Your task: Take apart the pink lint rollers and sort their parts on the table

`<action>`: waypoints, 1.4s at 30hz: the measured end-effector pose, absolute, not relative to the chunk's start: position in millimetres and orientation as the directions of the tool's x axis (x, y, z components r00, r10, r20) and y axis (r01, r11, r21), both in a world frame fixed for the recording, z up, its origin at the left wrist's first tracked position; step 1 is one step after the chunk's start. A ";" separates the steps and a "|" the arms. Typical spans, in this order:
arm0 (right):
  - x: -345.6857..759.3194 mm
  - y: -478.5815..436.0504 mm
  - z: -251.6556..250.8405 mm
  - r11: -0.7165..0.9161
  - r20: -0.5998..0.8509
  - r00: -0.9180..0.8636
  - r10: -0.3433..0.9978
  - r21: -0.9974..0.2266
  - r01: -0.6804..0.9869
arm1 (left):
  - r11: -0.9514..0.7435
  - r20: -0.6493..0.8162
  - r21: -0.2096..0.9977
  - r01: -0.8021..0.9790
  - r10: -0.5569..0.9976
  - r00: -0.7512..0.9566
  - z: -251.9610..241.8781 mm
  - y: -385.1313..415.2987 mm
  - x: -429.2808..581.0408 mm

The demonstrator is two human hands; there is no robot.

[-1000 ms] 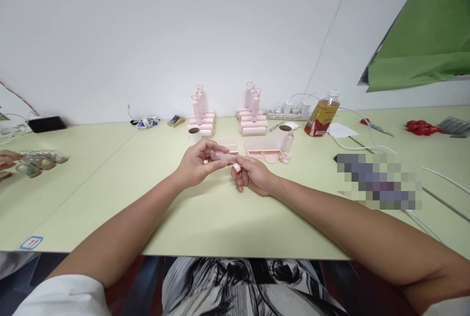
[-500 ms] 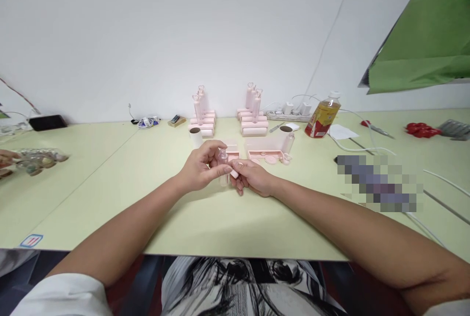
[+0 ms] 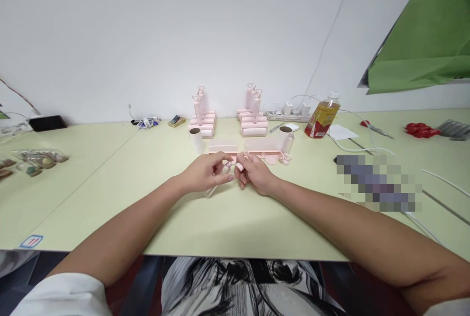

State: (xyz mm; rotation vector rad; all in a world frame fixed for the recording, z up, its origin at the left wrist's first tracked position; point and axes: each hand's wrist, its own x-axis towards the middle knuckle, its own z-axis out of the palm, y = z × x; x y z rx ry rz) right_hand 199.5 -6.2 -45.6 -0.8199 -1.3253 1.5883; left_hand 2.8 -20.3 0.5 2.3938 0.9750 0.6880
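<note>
My left hand point(image 3: 201, 171) is closed on a small clear bottle point(image 3: 210, 191), tilted with its neck up toward the right. My right hand point(image 3: 260, 177) pinches a small pale pink cap-like piece point(image 3: 239, 166) close to the bottle's neck; a small gap shows between the two hands. Just behind them lie open pink boxes, a left one point(image 3: 223, 145) and a right one point(image 3: 264, 145), both partly hidden by my hands. A clear pink bottle point(image 3: 289, 143) stands beside the right box, with a pink loop-topped piece point(image 3: 284, 158) before it.
Stacked pink boxes point(image 3: 254, 132) with upright pink bottles point(image 3: 256, 105) stand in two groups by the wall. Cardboard tubes point(image 3: 197, 142) flank the open boxes. Right are a drink bottle point(image 3: 323, 117), a power strip point(image 3: 288, 116) and cables. Small domed items point(image 3: 46, 159) sit left.
The clear bottle has gone from upright to tilted in my left hand, its neck toward the right hand. Another person's hand at the far left has left the view.
</note>
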 end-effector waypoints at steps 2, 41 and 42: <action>199.0 -5.4 -46.1 -0.024 0.051 -0.338 0.940 -0.976 -0.215 | -0.604 0.237 0.601 0.523 0.760 0.605 0.4 -20.7 3.9; 200.0 -23.2 -43.5 0.175 0.246 -0.447 0.860 -0.965 -0.194 | -0.592 0.485 0.724 0.354 0.802 0.347 -3.1 -14.0 3.8; 199.8 -23.1 -43.6 0.190 0.242 -0.458 0.856 -0.969 -0.157 | -0.597 0.512 0.719 0.355 0.801 0.309 -1.0 -12.0 0.9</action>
